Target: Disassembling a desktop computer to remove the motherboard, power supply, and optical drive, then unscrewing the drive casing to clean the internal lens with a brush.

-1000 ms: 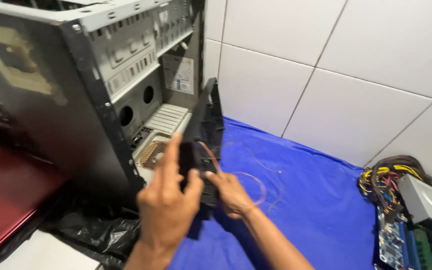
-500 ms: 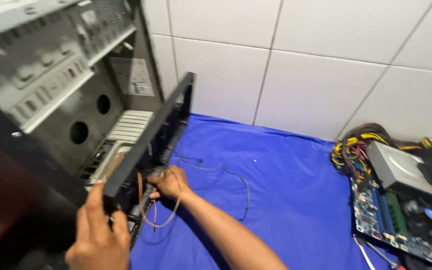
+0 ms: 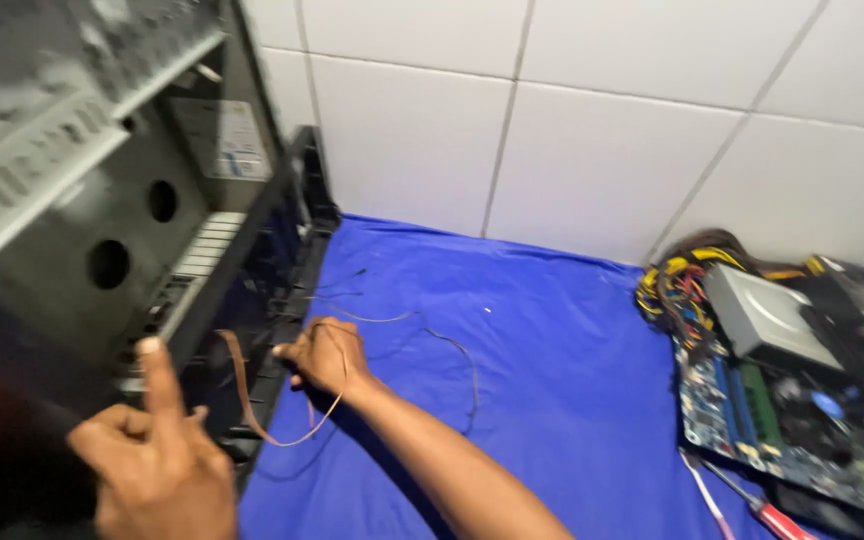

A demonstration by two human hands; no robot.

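Note:
A black front panel (image 3: 282,240) leans against the open face of a grey computer case (image 3: 72,200) on the left. My left hand (image 3: 147,465) is low at the panel's near end, gripping its edge with the index finger stretched up along it. My right hand (image 3: 324,355) rests beside the panel on the blue cloth (image 3: 512,340), pinching thin wires. An orange-brown wire (image 3: 252,410) loops from the panel down and back up into that hand. Thin dark wires (image 3: 452,350) trail from the hand across the cloth.
At the right lie a bundle of yellow and black cables (image 3: 677,285), a grey drive (image 3: 767,320), a blue-green circuit board (image 3: 752,410) and a red-handled screwdriver (image 3: 752,505). A white tiled wall (image 3: 592,130) runs behind.
The panel now lies closer against the case. My left hand has slid down to its near end. My right hand stays at the wires, and the view has swung right.

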